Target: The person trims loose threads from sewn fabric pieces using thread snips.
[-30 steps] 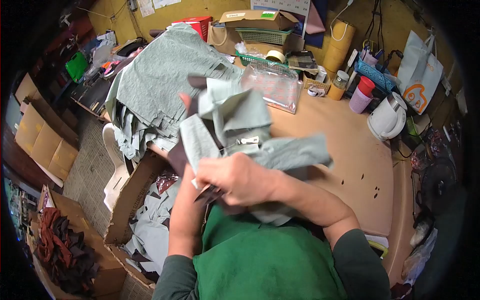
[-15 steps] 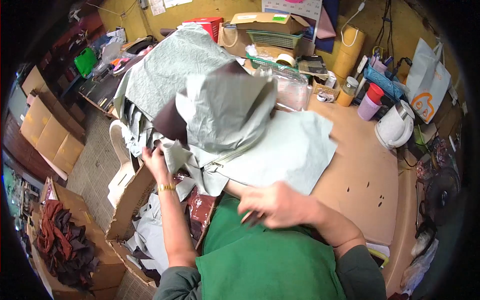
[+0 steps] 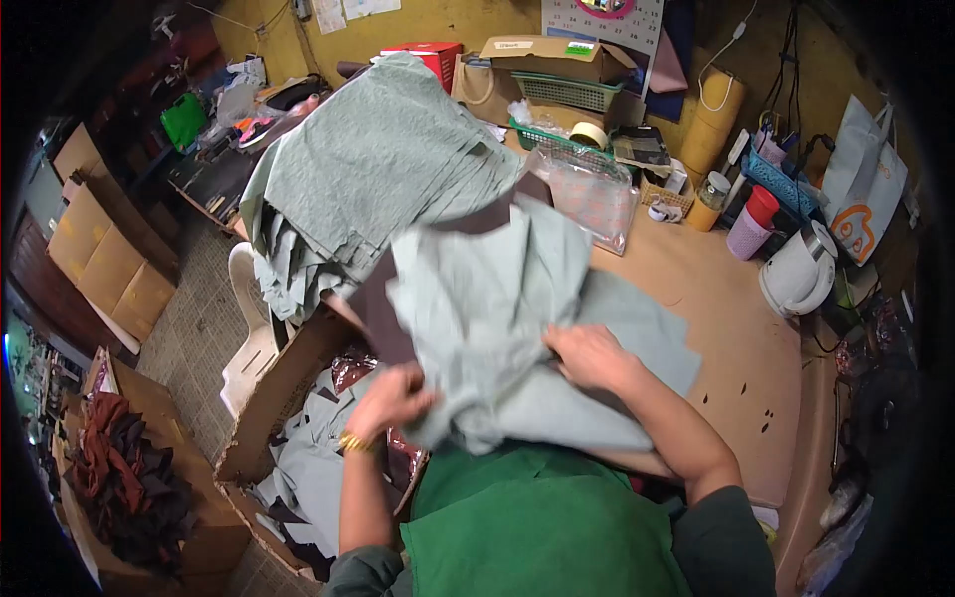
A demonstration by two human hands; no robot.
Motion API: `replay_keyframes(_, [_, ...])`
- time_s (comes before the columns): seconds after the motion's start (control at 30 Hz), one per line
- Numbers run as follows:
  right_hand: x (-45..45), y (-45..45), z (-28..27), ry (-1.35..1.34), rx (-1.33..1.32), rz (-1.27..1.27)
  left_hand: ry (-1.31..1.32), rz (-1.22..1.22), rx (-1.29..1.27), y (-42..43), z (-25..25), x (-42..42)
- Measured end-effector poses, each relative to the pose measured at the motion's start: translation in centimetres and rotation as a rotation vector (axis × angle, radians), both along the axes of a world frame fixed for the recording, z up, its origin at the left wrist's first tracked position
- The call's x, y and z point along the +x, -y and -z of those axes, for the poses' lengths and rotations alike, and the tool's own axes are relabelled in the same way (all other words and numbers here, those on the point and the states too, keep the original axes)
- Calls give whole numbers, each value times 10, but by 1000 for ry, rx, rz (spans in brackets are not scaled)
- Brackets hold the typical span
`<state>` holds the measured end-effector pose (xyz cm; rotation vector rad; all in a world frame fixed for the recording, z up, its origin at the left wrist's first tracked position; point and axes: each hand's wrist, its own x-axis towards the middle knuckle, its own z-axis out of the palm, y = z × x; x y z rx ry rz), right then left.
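A pale grey-green sewn piece [image 3: 497,289], leather or cloth, lies crumpled and partly raised at the table's near edge, blurred by motion. Dark brown material [image 3: 383,303] shows along its left and upper sides. My left hand [image 3: 393,396] closes on its near left edge, wrist above the scrap box. Farther right, my right hand [image 3: 589,356] pinches the upper layer, knuckles up; whether a tool is also in that palm is hidden. Behind the piece, a tall stack of grey-green sheets [image 3: 373,149] rests on the table.
A cardboard box [image 3: 261,423] of offcuts stands at my left, beside a white plastic chair [image 3: 249,348]. Brown-red scraps [image 3: 124,478] fill another box. On the tabletop [image 3: 741,368] at right are a white kettle [image 3: 799,271], a pink cup [image 3: 751,227] and a jar [image 3: 708,202].
My right hand, which held a small dark tool, has moved up onto the piece. My left hand has moved right and nearer to me. The piece has shifted towards me, and its zipper is now hidden.
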<state>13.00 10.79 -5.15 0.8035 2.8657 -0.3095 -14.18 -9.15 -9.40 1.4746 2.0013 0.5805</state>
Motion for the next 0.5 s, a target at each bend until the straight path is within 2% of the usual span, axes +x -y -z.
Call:
replay_keyframes(0.03, [11, 2, -18, 0, 2, 7, 125, 131, -289, 18, -19, 3])
replay_keyframes(0.1, [40, -3, -37, 34, -350, -175, 30, 5, -117, 45, -39, 9])
replay_keyframes(0.17, [48, -29, -40, -267, -568, -103, -42, -257, 28, 45, -45, -1])
replay_keyframes(0.23, [38, -58, -30, -559, -524, 36, 81, -371, 346, 26, -27, -11])
replay_keyframes(0.3, [15, -83, -21, -719, -496, 145, -40, -369, 497, -3, 17, -20])
replay_keyframes(0.33, [1, -91, -17, -763, -496, 178, -192, -361, 287, -11, 14, -12])
replay_keyframes(0.37, [-11, -96, -14, -768, -492, 169, -220, -409, 330, -17, 11, 1])
replay_keyframes(0.43, [-38, -97, -12, -745, -374, 136, -229, -375, 560, -25, 39, -5])
replay_keyframes(0.5, [-64, -98, -6, -725, -343, 27, -148, -406, 520, -23, 35, -3])
